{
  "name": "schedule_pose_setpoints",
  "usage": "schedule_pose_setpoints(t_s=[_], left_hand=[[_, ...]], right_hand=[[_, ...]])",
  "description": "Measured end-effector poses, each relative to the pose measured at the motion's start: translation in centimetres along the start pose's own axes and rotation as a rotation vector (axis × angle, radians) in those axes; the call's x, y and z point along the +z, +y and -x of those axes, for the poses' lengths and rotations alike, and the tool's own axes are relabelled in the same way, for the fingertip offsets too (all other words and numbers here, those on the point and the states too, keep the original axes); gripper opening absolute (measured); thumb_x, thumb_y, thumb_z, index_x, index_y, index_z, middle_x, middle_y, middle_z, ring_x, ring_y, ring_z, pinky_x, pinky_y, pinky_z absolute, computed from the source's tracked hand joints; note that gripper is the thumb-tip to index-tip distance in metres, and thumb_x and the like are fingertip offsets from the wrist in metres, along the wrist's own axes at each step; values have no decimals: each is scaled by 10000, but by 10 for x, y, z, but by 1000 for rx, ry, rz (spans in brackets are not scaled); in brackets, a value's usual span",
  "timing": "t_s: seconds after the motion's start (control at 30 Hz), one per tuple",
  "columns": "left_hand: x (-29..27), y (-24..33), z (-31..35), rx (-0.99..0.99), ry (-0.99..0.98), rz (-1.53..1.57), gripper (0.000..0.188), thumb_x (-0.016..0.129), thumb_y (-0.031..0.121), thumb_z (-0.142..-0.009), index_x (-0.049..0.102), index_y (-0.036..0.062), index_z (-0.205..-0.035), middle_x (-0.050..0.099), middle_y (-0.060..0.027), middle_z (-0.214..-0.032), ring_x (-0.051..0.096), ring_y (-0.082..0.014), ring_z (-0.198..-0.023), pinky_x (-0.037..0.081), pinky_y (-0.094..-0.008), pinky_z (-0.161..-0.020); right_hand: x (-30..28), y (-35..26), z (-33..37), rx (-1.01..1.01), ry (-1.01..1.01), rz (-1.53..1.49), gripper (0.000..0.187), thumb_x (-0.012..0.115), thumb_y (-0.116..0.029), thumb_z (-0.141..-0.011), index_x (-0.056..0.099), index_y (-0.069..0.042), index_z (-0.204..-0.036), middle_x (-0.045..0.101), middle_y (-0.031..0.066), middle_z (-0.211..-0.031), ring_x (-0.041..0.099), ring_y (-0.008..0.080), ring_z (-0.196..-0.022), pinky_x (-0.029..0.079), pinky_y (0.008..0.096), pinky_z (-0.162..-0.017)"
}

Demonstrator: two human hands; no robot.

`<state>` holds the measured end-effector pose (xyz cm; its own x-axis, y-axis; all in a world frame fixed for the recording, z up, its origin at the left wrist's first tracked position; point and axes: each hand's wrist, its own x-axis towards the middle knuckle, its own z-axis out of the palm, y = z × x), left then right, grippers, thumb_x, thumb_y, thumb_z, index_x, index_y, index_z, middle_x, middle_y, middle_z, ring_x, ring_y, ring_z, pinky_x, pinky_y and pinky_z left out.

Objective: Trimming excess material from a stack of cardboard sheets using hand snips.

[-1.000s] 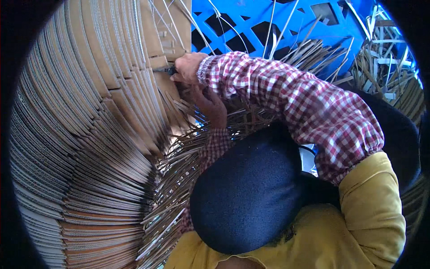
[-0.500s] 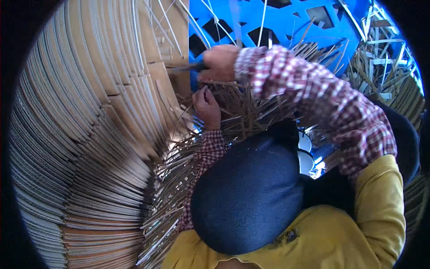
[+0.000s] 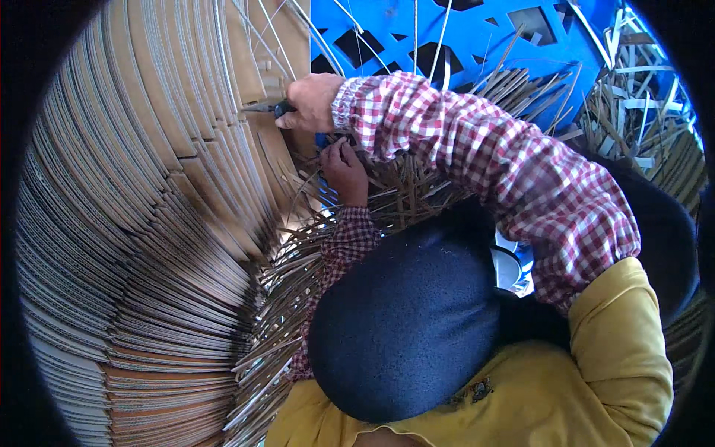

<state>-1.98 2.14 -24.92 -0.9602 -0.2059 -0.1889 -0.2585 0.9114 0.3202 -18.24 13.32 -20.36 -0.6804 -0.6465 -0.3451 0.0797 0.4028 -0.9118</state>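
Note:
My right hand is closed round the black handle of a tool with a thin, pointed metal blade. The blade points left and its tip is at the top edges of the stacked cardboard sheets. Just below it, my left hand is closed with thumb and fingertips together; what it pinches, if anything, I cannot make out. Narrow brown cardboard strips lie beside and behind the left hand.
Blue plastic panel with angular cut-outs stands at the back. Pale straps hang across it. Loose strips are heaped at the back right. My dark-clothed knee is in front, with more strips to its left.
My right hand has moved left with the tool, bringing the blade to the cardboard edges. My left hand has barely shifted.

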Motion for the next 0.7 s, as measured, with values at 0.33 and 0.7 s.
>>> schedule_pose_setpoints(t_s=[0.33,0.7], left_hand=[[9,1,2,60,102,55,218,460,157,-783,546,-27,-862,505,-186,-848,485,-336,-809,389,-410,-711],[6,-10,-3,-21,-25,7,200,463,178,-793,551,9,-854,524,-160,-846,491,-326,-831,386,-386,-733]], right_hand=[[14,-3,-3,34,20,-90,436,500,-426,-773,588,1,-791,575,196,-741,567,318,-774,447,393,-695],[-36,51,77,242,-147,287,317,535,-324,-759,594,-12,-756,559,174,-633,559,296,-592,450,370,-547]])
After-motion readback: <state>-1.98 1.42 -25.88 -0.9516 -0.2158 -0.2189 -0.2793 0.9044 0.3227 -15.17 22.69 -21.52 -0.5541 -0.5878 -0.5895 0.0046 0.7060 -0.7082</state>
